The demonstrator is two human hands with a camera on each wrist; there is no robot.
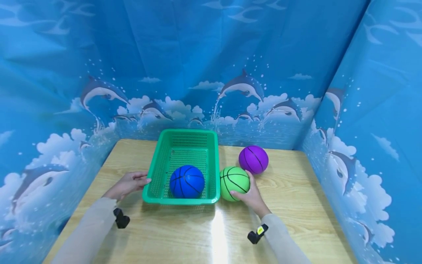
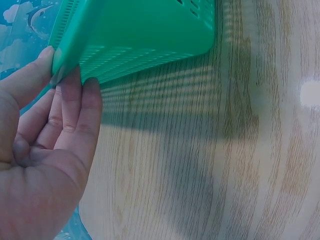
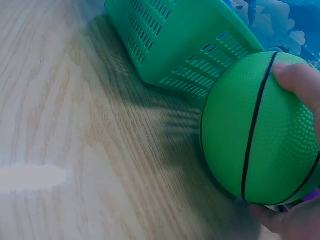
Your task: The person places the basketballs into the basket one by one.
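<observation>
A green plastic basket (image 1: 215, 165) with slotted walls stands on the table, a blue ball (image 1: 187, 182) with black lines inside its near end. My left hand (image 1: 129, 184) pinches the basket's left rim, thumb on the outer edge and fingers beneath the lip, as the left wrist view shows of the basket rim (image 2: 75, 45). On the other side, my right hand (image 1: 251, 194) grips a light green ball (image 1: 234, 183) from its right, thumb and fingers spread round it. That green ball (image 3: 250, 130) is close beside the basket's right wall.
A purple ball (image 1: 253, 159) rests on the table behind and right of the green one. The wooden table (image 1: 178, 234) backs onto blue curtains (image 1: 184, 55) printed with dolphins, which also rise at left and right.
</observation>
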